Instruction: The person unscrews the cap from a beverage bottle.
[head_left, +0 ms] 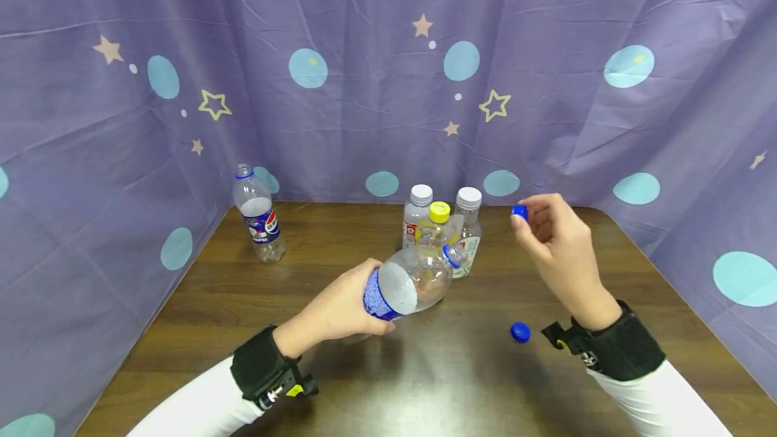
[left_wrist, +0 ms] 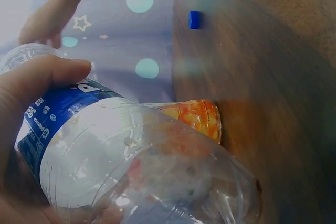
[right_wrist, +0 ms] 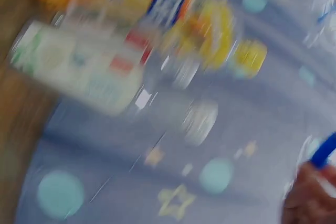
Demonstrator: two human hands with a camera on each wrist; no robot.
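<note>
My left hand (head_left: 349,302) grips a clear plastic bottle (head_left: 427,272) round its blue label. The bottle is tilted, its uncapped neck with a blue ring pointing right. In the left wrist view, the thumb lies across the label of the bottle (left_wrist: 84,150). Up at the right, my right hand (head_left: 561,245) pinches a blue bottle cap (head_left: 519,212) between thumb and fingertips, apart from the bottle. In the blurred right wrist view, the blue cap (right_wrist: 323,150) shows at the fingertips. A second blue cap (head_left: 520,332) lies on the table below that hand.
An uncapped Pepsi bottle (head_left: 257,218) stands at the back left of the wooden table (head_left: 206,315). Behind the held bottle stand a yellow-capped bottle (head_left: 438,213) and two white-capped bottles, one left (head_left: 420,197) and one right (head_left: 469,204). A purple curtain (head_left: 364,133) hangs behind.
</note>
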